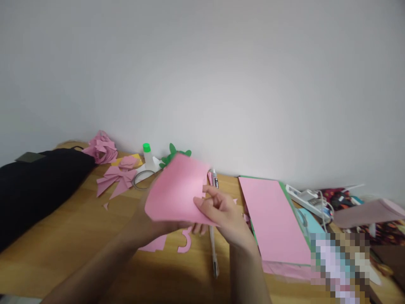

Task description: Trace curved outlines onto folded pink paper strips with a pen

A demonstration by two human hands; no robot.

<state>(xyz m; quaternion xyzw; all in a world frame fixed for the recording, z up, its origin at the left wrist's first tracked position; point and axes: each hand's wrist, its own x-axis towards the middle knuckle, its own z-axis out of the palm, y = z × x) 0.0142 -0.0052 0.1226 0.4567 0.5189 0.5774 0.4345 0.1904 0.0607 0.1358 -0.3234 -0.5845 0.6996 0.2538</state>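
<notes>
A sheet of pink paper (179,190), bent in a curve and with a notched right edge, is held up above the table. My right hand (224,211) grips its right side between thumb and fingers. Behind and under the sheet is my left hand (153,228), gripping it from the left; most of its fingers are hidden by the paper. Below lie a curved pink paper cutout (186,242), another pink paper piece (158,243) and a slim pen-like tool (214,253). A tube of glue (215,179) shows just past the sheet's right edge.
A pink paper flower (101,147), a pink paper bow (118,179), a tape roll (135,181), a green-capped bottle (147,156) and green paper leaves (172,154) stand behind. Pink sheets (275,219) and a power strip (308,200) lie right; a black bag (41,181) is left.
</notes>
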